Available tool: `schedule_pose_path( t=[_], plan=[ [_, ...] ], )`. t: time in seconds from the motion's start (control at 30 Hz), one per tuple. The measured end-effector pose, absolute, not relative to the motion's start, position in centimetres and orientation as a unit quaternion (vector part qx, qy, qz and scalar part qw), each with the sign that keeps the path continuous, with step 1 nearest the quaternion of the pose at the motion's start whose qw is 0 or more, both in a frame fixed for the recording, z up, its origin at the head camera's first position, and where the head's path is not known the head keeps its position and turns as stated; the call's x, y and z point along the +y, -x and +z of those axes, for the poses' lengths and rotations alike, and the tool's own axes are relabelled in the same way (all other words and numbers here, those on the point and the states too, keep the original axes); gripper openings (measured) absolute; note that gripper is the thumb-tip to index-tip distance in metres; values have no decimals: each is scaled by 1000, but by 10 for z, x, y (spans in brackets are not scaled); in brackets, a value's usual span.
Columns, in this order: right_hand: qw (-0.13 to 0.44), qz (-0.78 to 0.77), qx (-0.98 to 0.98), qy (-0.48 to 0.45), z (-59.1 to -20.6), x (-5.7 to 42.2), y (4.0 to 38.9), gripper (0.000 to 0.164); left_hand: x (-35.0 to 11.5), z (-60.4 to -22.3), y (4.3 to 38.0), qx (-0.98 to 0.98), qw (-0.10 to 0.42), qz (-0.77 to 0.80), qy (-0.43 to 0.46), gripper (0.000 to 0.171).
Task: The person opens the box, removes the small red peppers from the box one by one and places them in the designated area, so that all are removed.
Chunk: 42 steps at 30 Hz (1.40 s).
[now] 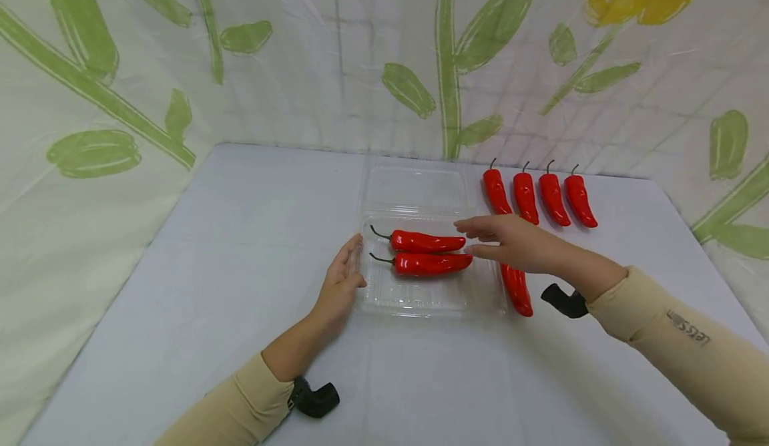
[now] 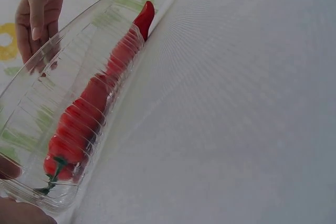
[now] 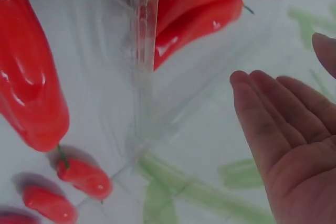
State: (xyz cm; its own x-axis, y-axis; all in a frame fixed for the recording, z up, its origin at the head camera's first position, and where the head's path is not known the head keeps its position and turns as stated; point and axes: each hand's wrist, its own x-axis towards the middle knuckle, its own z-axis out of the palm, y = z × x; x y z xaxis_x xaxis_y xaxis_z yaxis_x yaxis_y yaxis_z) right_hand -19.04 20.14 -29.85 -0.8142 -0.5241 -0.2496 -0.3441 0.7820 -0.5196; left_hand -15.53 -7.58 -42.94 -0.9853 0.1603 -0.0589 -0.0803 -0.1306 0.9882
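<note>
A clear plastic clamshell box (image 1: 420,302) lies with its lid (image 1: 414,189) folded back. Two red chili peppers (image 1: 432,264) lie side by side in it, stems to the left. At the box's left side, my left hand (image 1: 339,286) rests against the wall, fingers extended and thumb at the rim. My right hand (image 1: 510,239) hovers over the right edge by the pepper tips, its fingers straight and apart from the thumb, holding nothing. Another red pepper (image 1: 517,292) lies right of the box, its upper part hidden by this hand.
Several more red peppers (image 1: 553,199) stand in a row at the back right of the white table (image 1: 258,219), stems pointing away. A white sheet with painted flowers (image 1: 336,65) hangs behind the table. Black wrist devices (image 1: 315,398) sit at both sleeves.
</note>
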Motion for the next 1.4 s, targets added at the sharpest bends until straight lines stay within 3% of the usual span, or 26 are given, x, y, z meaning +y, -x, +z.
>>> schedule_pose_path(
  t=[0.33, 0.93, 1.4],
  plan=[
    [264, -183, 903, 286, -309, 164, 206, 40, -77, -430, 155, 658, 79, 748, -31, 75],
    [273, -88, 921, 263, -332, 127, 216, 19, -76, -429, 154, 648, 77, 757, -39, 78],
    [299, -98, 916, 250, -350, 121, 207, 53, -76, -429, 153, 667, 80, 740, -33, 73]
  ],
)
